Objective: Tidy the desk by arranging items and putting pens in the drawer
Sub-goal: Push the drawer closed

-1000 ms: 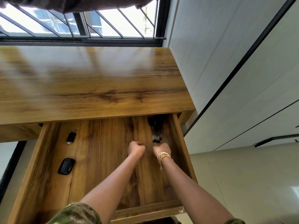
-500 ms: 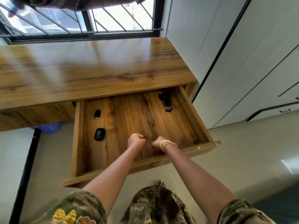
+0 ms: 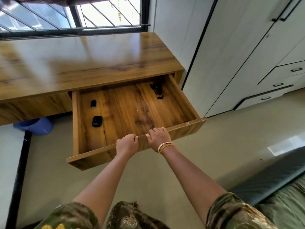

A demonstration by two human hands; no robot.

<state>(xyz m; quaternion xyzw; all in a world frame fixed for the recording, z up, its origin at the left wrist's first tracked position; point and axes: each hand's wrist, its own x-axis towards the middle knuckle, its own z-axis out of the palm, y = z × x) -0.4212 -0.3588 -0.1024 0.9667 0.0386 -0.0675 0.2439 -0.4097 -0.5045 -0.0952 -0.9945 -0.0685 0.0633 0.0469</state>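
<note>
Head view: wooden desk under window, drawer pulled out wide. Left hand and right hand side by side, fingers curled over drawer's near front panel, gripping its top edge. Bundle of black pens lies in far right corner of drawer. Two small black gadgets at left, well apart from pens.
</note>
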